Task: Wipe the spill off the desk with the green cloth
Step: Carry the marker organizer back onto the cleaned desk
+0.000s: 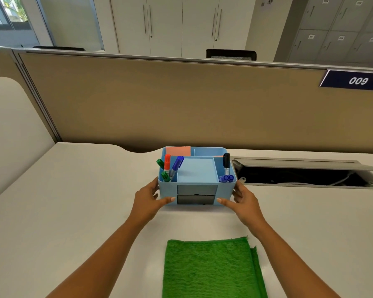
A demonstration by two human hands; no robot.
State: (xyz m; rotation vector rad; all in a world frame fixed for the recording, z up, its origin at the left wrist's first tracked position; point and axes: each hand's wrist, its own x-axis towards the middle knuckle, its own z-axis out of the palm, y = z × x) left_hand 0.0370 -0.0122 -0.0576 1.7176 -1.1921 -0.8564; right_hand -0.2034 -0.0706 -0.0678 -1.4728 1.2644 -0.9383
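- Here, both hands are on the blue organiser (197,179), which stands on the white worktop (73,201) and serves as the landmark for everything below.
- The left hand (148,198) cups the organiser's left wall, thumb laid across the front face and the other fingers (154,186) curled around the side; the right hand (243,200) mirrors it on the right wall. Whether the organiser is lifted or simply resting on the worktop I cannot tell.
- The green cloth (211,269) lies flat on the worktop nearer the person than the organiser, apart from it, with a bare strip between them. Neither hand touches it.
- It appears folded: a second layer peeks out along its right edge. The ribbed weave suggests a soft, light, limp fabric that will drape and bunch rather than hold shape, so it should be safe to squeeze.
- A sensible grasp, in my judgement, is a flat palm over the middle for wiping, or a pinch at the far edge closest to the organiser to pick it up without unfolding it.
- No spill is visible; it may sit under or behind the organiser.
- Markers (169,168) stand loose in the organiser's left compartment and could tip if it is jolted.
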